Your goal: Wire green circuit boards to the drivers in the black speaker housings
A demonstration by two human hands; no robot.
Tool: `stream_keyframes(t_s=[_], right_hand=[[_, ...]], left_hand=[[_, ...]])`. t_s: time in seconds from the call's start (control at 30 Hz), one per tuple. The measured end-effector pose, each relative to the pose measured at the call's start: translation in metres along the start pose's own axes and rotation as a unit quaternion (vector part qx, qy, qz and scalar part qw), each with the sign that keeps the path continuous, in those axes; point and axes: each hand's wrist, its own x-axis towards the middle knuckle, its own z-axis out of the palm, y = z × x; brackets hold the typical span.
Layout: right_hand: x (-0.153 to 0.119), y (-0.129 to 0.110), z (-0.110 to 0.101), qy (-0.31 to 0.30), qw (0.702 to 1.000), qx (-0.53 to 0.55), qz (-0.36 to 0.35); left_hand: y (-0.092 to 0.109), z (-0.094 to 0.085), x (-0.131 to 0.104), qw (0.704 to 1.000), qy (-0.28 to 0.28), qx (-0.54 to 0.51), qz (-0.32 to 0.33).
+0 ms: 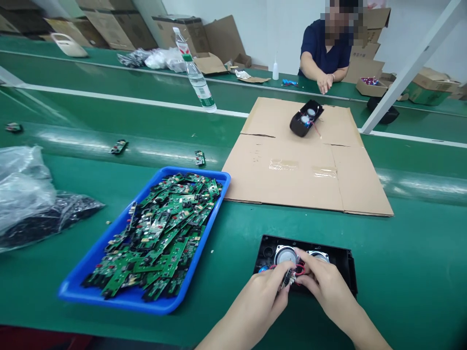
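Speaker housing (343, 260), black, open side up, on the green bench (226, 291) beneath both hands.
Left hand (260, 296): thumb and fingers clamped on a small circuit board (286, 279), tilted; a squeeze on its parts could bend them. Right hand (328, 287): thumb and forefinger curved about the red wires (300, 269); whether clamped on them, cannot tell. Wires: short, looped; a tug could strain a joint, a stray loop could get pinched. Near speaker (285, 256): close to the fingertips; a slip could scuff it. Blue part (263, 269): at the housing's left side, liable to be dragged if wired. Blue tray (204, 243): heaped boards, left; a knock could scatter them.
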Motion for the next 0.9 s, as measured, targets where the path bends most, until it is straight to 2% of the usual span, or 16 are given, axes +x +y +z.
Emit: stream_keyframes(t_s=[0.07, 0.13, 0.3, 0.43, 0.5, 0.57, 0.63, 0.73, 0.83, 0.9], right_hand=[[0.001, 0.000, -0.005, -0.038, 0.999, 0.026, 0.015], [0.003, -0.001, -0.008, -0.048, 0.998, 0.042, 0.018], [0.008, -0.005, -0.004, -0.023, 0.999, 0.041, -0.015], [0.006, -0.004, -0.007, -0.010, 0.999, 0.034, -0.019], [0.003, -0.002, -0.014, 0.028, 0.999, -0.029, -0.027], [-0.002, 0.001, -0.021, 0.048, 0.986, -0.154, -0.048], [-0.006, 0.004, -0.025, 0.022, 0.959, -0.271, -0.076], [-0.017, 0.016, -0.019, -0.001, 0.935, -0.345, -0.079], [-0.043, 0.048, -0.013, 0.072, 0.918, -0.375, -0.106], [-0.066, 0.075, -0.018, 0.185, 0.884, -0.410, -0.130]], left_hand=[[-0.003, 0.001, 0.000, 1.000, -0.004, -0.003, 0.019], [-0.005, 0.002, 0.000, 0.999, -0.001, -0.003, 0.033], [-0.006, 0.002, -0.003, 0.999, 0.011, -0.003, 0.052], [-0.005, 0.000, -0.003, 0.999, 0.020, -0.030, 0.014], [-0.004, -0.001, -0.001, 0.998, 0.021, -0.052, -0.026], [-0.003, -0.004, -0.001, 0.995, 0.027, -0.072, -0.063], [-0.001, -0.010, -0.001, 0.993, 0.019, -0.078, -0.085], [0.004, -0.028, 0.002, 0.991, -0.024, -0.097, -0.094], [0.005, -0.052, 0.024, 0.974, -0.048, -0.201, -0.095], [0.000, -0.067, 0.058, 0.943, -0.014, -0.309, -0.121]])
